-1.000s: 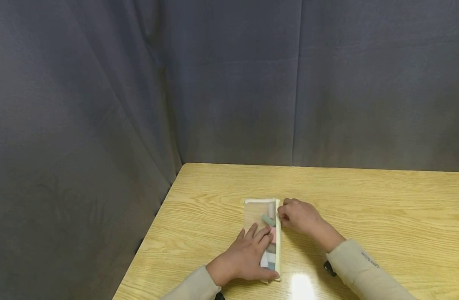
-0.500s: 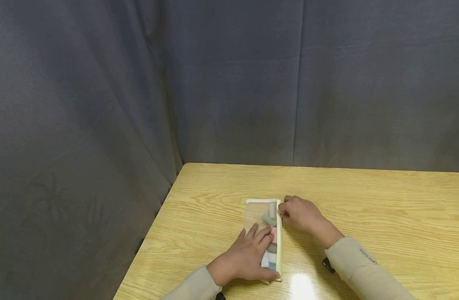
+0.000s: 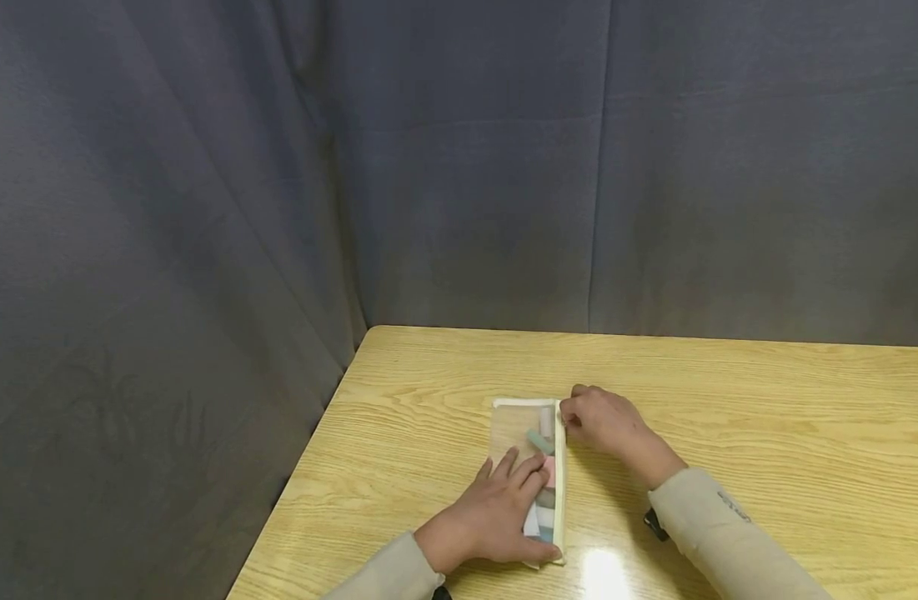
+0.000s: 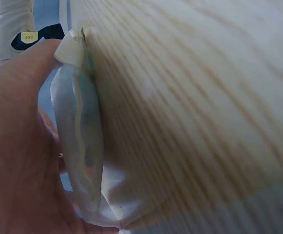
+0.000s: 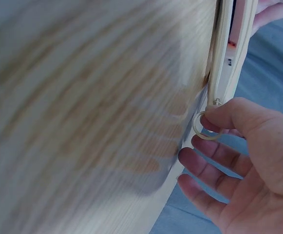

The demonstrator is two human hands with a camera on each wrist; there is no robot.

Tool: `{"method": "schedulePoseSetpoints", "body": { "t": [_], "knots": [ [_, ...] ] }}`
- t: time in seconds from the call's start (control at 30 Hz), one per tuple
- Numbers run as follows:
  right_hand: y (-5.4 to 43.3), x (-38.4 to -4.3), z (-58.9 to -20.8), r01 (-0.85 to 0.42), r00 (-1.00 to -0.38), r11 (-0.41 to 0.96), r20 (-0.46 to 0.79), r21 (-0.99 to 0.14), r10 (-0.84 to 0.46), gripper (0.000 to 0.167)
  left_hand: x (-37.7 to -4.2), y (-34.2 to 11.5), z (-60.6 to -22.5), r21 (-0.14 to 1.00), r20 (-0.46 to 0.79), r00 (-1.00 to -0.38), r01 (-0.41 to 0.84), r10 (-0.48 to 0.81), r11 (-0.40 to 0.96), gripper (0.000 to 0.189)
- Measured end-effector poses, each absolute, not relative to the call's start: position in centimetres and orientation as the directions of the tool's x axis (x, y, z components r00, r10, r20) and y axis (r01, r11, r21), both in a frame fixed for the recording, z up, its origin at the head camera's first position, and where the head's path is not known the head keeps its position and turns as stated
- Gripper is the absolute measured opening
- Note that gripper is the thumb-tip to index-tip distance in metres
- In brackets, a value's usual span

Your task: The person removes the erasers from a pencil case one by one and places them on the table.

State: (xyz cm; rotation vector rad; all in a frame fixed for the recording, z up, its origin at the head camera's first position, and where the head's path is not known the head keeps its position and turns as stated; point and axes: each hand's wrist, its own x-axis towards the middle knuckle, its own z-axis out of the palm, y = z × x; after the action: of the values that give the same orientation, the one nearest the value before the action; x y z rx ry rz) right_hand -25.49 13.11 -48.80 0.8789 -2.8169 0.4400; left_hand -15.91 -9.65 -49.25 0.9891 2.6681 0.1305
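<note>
A see-through zip pouch (image 3: 509, 427) with a pale yellow zip edge (image 3: 560, 492) lies flat on the table. Small pieces show inside it, among them a green one (image 3: 538, 441) and a pink one (image 3: 550, 472). My left hand (image 3: 492, 517) rests spread on the near part of the pouch, thumb at its near right corner. At the far right corner, my right hand (image 3: 604, 423) pinches the ring-shaped zip pull (image 5: 198, 127) between thumb and forefinger. In the right wrist view, the zip's two sides stand apart behind the slider (image 5: 216, 102).
The wood-grain table (image 3: 744, 408) extends to the right and behind the pouch. Its left edge lies beyond my left forearm. A dark grey curtain (image 3: 466, 183) hangs along the back and left sides.
My right hand has moved a little away from me along the zip edge, towards the pouch's far end. The left hand stays on the pouch.
</note>
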Motion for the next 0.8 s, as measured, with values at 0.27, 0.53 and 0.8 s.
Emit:
{"method": "schedulePoseSetpoints", "body": {
  "t": [0.27,0.53,0.8],
  "knots": [
    [13.2,-26.3,-48.9,-0.569,-0.818,0.79,0.253,-0.227,-0.516,0.034,-16.0,-9.7,-49.4,0.175,-0.23,-0.72,0.631,0.655,0.756,0.099],
    [13.5,-26.9,-48.8,-0.552,-0.833,0.793,0.226,-0.257,-0.506,0.035,-16.1,-9.7,-49.4,0.166,-0.231,-0.72,0.633,0.654,0.756,0.099],
    [13.8,-27.6,-49.1,-0.536,-0.843,0.797,0.217,-0.279,-0.492,0.032,-16.0,-9.8,-49.4,0.172,-0.248,-0.715,0.632,0.654,0.756,0.099]
  ]
}}
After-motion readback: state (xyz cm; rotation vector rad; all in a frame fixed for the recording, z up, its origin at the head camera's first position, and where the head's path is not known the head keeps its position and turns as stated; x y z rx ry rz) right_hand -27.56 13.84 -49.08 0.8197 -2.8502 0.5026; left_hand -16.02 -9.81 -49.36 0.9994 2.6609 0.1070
